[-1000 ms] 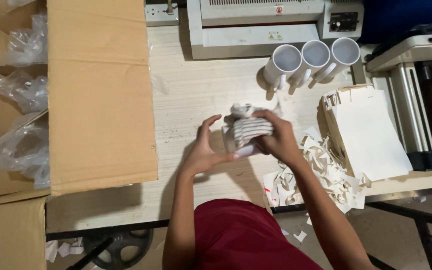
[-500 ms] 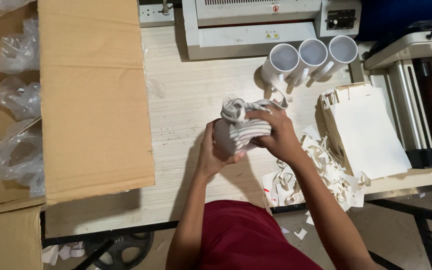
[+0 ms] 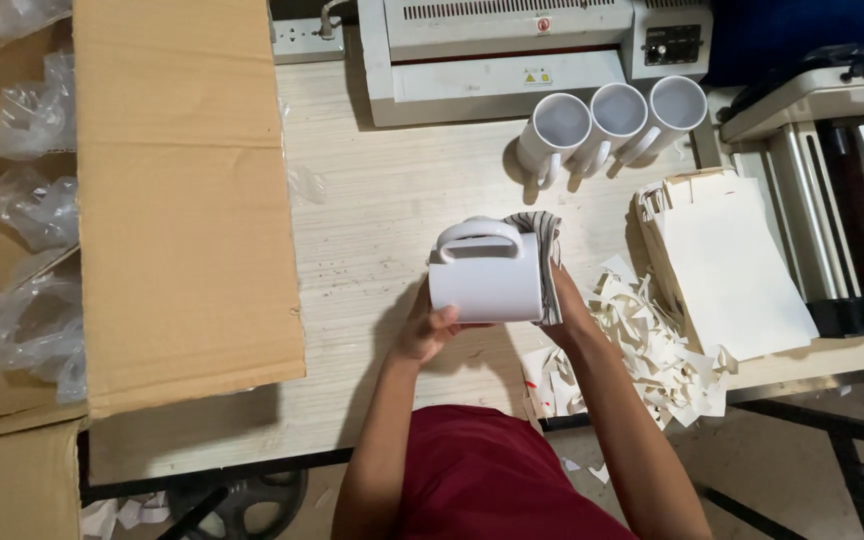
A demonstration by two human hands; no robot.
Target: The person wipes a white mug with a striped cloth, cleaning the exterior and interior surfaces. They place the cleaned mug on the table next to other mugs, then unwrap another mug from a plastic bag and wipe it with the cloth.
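Above the wooden table (image 3: 382,230) I hold a plain white mug (image 3: 485,278) on its side, handle upward. My left hand (image 3: 430,330) grips it from below at its left end. My right hand (image 3: 564,300) is at the mug's right end, mostly hidden behind a striped grey-and-white cloth (image 3: 546,248) pressed against the mug's mouth. Three more white mugs (image 3: 612,120) lie on their sides in a row farther back on the table.
A large open cardboard box (image 3: 182,200) with plastic-bagged items in its cells fills the left side. A white laminating machine (image 3: 522,50) stands at the back. A stack of flat cream cartons (image 3: 732,260) and a heap of paper scraps (image 3: 642,350) lie to the right.
The mug was wrapped in the striped cloth between both hands. Now its white side is bare and turned handle-up, with the cloth moved to its right end.
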